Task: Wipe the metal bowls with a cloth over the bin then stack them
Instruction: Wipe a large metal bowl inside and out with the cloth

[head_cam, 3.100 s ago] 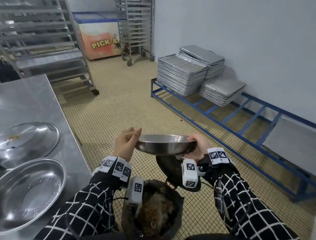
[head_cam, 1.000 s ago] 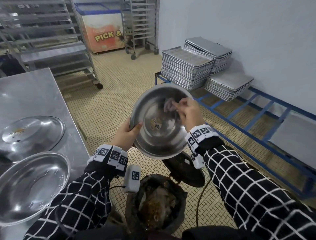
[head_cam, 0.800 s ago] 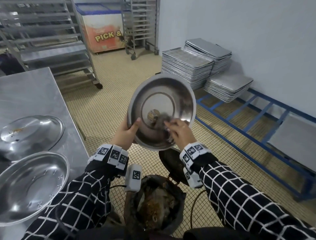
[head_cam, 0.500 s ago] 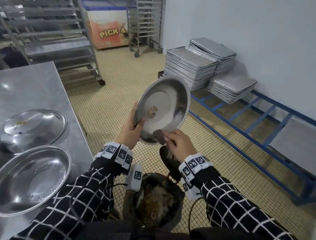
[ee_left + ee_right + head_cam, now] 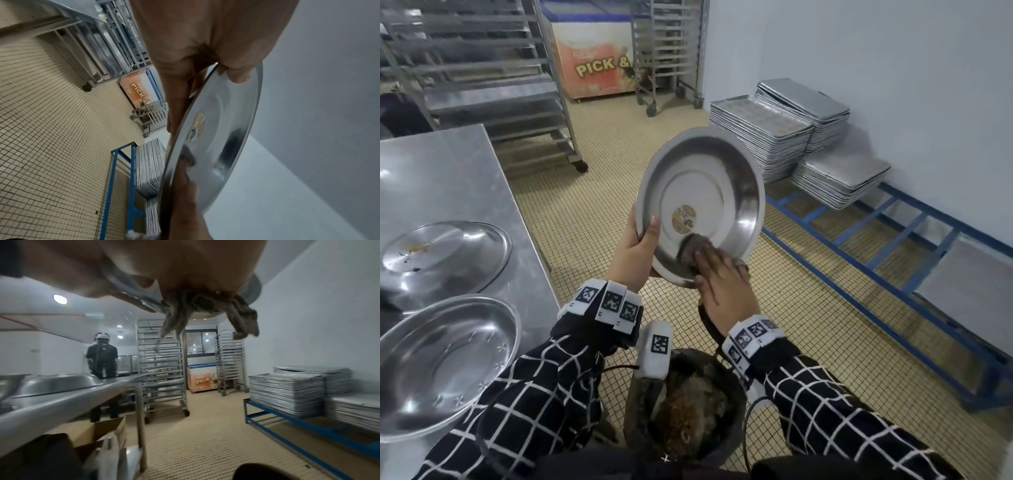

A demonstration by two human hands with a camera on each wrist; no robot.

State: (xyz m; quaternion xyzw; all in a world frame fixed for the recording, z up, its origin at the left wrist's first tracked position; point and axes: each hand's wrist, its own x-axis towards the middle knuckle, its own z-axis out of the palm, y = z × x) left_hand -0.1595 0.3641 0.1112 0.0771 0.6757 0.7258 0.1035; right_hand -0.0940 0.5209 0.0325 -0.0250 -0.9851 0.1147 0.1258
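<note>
A shallow metal bowl (image 5: 702, 192) with a round sticker inside is tilted up on edge over the dark bin (image 5: 688, 411). My left hand (image 5: 638, 246) grips its left rim, thumb inside and fingers behind, as the left wrist view shows on the bowl (image 5: 222, 123). My right hand (image 5: 719, 274) holds a bunched grey cloth (image 5: 693, 245) against the bowl's lower inside. In the right wrist view the cloth (image 5: 207, 313) hangs from under the palm. Two more bowls lie on the steel table (image 5: 448, 171): one upturned (image 5: 445, 253), one upright (image 5: 445, 363).
The bin holds brown waste, and its lid (image 5: 709, 318) stands open behind my right wrist. Stacks of metal trays (image 5: 767, 137) sit on a blue frame (image 5: 876, 246) along the right wall. Wheeled racks (image 5: 493, 85) and a chest freezer (image 5: 592, 51) stand behind. A person (image 5: 101, 353) stands beyond the table.
The bowl went from level to tilted up towards me. My right hand wiped the cloth from the upper inside down to the lower rim and now rubs there. The left hand kept its hold.
</note>
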